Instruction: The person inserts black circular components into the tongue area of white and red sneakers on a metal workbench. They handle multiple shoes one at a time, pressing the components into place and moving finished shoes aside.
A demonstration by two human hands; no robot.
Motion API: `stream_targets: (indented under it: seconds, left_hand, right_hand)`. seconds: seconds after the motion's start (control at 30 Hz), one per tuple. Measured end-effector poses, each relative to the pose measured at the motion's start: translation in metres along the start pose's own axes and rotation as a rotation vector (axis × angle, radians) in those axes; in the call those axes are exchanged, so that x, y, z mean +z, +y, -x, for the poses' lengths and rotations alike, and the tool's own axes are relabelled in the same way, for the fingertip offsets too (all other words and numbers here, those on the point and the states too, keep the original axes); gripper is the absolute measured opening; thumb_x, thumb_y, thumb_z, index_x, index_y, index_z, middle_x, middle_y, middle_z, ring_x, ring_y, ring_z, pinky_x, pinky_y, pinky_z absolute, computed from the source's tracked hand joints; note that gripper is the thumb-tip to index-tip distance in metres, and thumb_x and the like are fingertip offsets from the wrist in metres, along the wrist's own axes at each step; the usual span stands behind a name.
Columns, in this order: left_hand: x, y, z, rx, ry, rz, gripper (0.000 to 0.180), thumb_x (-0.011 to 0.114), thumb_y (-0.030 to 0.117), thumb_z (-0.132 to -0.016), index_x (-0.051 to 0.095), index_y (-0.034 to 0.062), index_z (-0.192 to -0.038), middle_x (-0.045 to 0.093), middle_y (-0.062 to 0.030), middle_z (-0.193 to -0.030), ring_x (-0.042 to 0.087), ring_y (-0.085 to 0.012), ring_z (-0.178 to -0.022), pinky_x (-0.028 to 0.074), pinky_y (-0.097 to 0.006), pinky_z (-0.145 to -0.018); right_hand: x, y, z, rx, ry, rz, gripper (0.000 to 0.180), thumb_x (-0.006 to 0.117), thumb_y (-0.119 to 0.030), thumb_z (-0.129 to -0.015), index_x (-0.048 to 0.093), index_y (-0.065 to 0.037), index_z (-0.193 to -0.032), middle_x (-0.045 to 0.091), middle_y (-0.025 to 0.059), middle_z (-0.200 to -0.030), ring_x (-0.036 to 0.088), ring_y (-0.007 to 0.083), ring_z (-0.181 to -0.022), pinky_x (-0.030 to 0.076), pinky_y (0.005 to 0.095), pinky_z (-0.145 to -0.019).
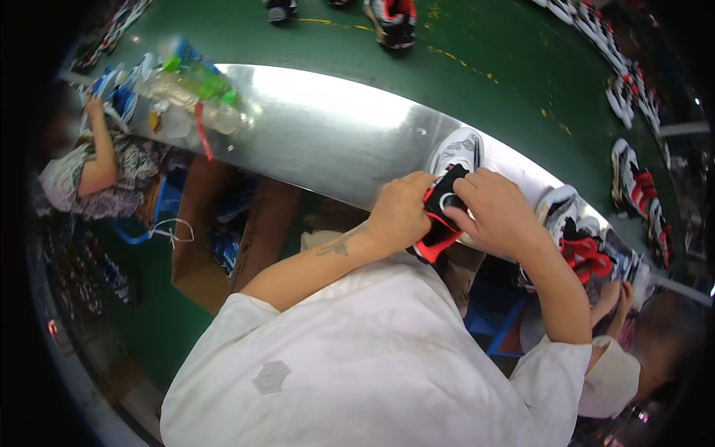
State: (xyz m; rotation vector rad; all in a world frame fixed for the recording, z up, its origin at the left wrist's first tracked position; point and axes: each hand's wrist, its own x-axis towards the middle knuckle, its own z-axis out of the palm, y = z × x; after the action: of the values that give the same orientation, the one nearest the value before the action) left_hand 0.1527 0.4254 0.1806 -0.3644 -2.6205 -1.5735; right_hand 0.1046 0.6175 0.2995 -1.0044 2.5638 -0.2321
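Both my hands hold a black and red shoe (pixel 441 223) at the near edge of a shiny metal table (pixel 328 134). My left hand (pixel 401 211) grips its left side. My right hand (pixel 495 212) covers its right side, fingers pressed on the black top. The toe of the shoe is white (pixel 456 149) and points away from me across the metal table. My white sleeves fill the lower part of the view.
Clear plastic bottles (pixel 195 93) with green and blue caps lie on the table's far left. A person in a patterned top (pixel 104 164) sits at left, another person (pixel 633 343) at lower right beside more shoes (pixel 581 238). Shoes line a green belt (pixel 633 97) beyond.
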Motion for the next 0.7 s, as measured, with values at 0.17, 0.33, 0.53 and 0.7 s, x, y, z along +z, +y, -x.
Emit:
stream_targets:
  seconds: [0.17,0.33,0.53,0.7]
  left_hand:
    - [-0.004,0.01,0.0,0.011,-0.051,-0.059,0.052,0.079,-0.004,-0.072,0.069,-0.0053,-0.123,0.076,-0.0215,-0.112,0.073,-0.0467,-0.099,0.061,-0.048,-0.083]
    - [-0.003,0.008,-0.003,0.016,-0.089,-0.092,0.049,0.078,-0.005,-0.073,0.07,-0.0022,-0.121,0.075,-0.0208,-0.108,0.072,-0.0464,-0.096,0.06,-0.049,-0.081]
    - [0.001,0.008,-0.003,0.079,-0.056,-0.059,0.041,0.068,-0.008,-0.072,0.065,-0.0064,-0.112,0.07,-0.0243,-0.102,0.069,-0.0494,-0.089,0.057,-0.054,-0.078]
    - [-0.001,0.011,-0.004,0.083,-0.09,-0.058,0.042,0.067,-0.009,-0.072,0.063,-0.0068,-0.114,0.069,-0.0235,-0.102,0.068,-0.049,-0.089,0.057,-0.053,-0.077]
  right_hand:
    - [0.019,-0.001,0.01,0.014,0.147,0.037,0.029,0.076,-0.031,-0.094,0.065,-0.005,-0.096,0.069,0.0142,-0.093,0.068,0.0351,-0.09,0.054,0.0469,-0.073]
    - [0.007,-0.009,0.001,0.166,-0.058,-0.01,0.031,0.077,-0.031,-0.093,0.066,-0.004,-0.101,0.067,0.0139,-0.101,0.066,0.0337,-0.097,0.055,0.0443,-0.078]
    - [0.019,0.009,0.01,-0.126,0.308,-0.025,0.031,0.077,-0.032,-0.093,0.068,-0.004,-0.099,0.071,0.0131,-0.09,0.068,0.0345,-0.09,0.056,0.0454,-0.074]
    - [0.018,-0.005,0.004,0.09,0.157,0.049,0.033,0.075,-0.036,-0.095,0.07,-0.003,-0.092,0.07,0.014,-0.082,0.069,0.0354,-0.082,0.056,0.0466,-0.07]
